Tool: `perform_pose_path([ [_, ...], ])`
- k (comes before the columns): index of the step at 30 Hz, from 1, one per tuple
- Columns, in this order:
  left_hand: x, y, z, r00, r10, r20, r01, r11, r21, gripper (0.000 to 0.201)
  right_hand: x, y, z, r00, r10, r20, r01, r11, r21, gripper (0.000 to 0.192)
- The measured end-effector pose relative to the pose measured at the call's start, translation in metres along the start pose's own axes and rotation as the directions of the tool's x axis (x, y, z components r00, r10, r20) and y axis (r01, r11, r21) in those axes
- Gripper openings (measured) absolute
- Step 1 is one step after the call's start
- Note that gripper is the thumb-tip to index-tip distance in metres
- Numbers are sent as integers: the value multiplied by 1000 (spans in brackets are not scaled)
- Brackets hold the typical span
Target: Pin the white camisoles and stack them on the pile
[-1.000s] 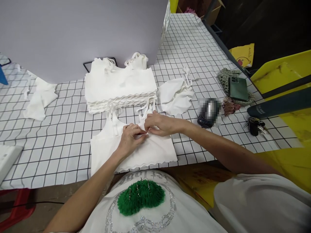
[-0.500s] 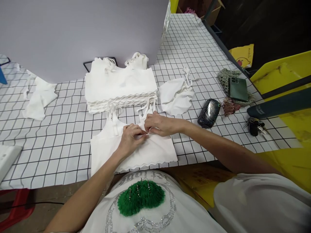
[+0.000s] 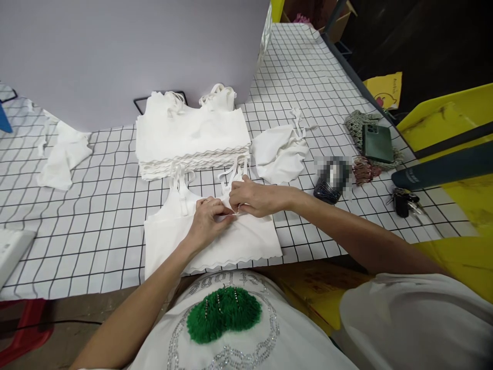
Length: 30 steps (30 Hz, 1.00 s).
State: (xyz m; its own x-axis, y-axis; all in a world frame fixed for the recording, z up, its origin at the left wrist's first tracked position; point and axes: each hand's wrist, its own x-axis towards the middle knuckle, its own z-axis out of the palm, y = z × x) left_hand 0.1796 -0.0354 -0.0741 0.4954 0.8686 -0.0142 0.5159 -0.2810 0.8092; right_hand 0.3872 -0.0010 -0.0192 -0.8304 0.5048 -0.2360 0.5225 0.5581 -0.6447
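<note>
2 bare hands met over a white top laid flat at the near edge of the checked table, in the only view, from the head camera. Left hand rested on the cloth near its middle, fingers curled and pinching a small fold at the neckline. Right hand closed on the same spot from the other side, fingertips touching those of the left, gripping the fabric beside the right strap. Straps pointed away from the body, scalloped hem lay nearest the table edge.

Just beyond the straps sat a stack of folded white tops, its scalloped hems facing the hands, almost touching the strap ends. Right of the stack lay 1 loose crumpled white garment with a thin strap trailing off its far side. Far left, well apart from the hands, lay another crumpled white piece. Behind the stack stood a pale grey board, upright.

Right of the right forearm: a dark glossy case, partly blurred; a green phone lying on a knitted pouch; a bunch of keys near the table's right edge. Beyond that edge showed a yellow bin

At the bottom of the view, a white shirt with a green fuzzy patch ringed with rhinestones
</note>
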Motion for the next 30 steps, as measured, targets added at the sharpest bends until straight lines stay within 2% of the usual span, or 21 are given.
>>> perform_pose_path([
  [7, 0, -1, 1, 1000, 6, -17, -6, 1000, -14, 6, 4, -3, -1, 1000, -14, -11, 14, 1000, -1, 20],
  [11, 0, -2, 2, 999, -1, -40, -1, 999, -35, 9, 6, 1, 3, 997, -39, -61, 39, 999, 3, 21],
  [14, 0, -2, 2, 998, -21, -54, 16, 997, -79, 14, 8, 5, 13, 983, -92, -161, 92, 996, -7, 20],
  [17, 0, -3, 0, 998, -33, -56, 26, 992, -123, 21, 10, 7, 26, 945, -144, -292, 147, 989, -10, 20],
  [20, 1, -2, -1, 998, -40, -56, 33, 991, -129, 24, 9, 11, 32, 928, -114, -354, 134, 990, 32, 19],
  [23, 2, 0, 0, 999, -50, -13, 49, 996, -76, 20, 7, 18, 16, 952, -37, -304, 68, 993, 92, 6],
  [25, 2, 2, 0, 998, -54, 17, 54, 998, -20, 17, 8, 23, -4, 958, 15, -288, 20, 993, 120, 16],
  [30, 5, 5, -1, 995, -73, 70, 67, 995, 76, 14, 15, 34, -57, 925, 90, -370, -62, 994, 86, 40],
])
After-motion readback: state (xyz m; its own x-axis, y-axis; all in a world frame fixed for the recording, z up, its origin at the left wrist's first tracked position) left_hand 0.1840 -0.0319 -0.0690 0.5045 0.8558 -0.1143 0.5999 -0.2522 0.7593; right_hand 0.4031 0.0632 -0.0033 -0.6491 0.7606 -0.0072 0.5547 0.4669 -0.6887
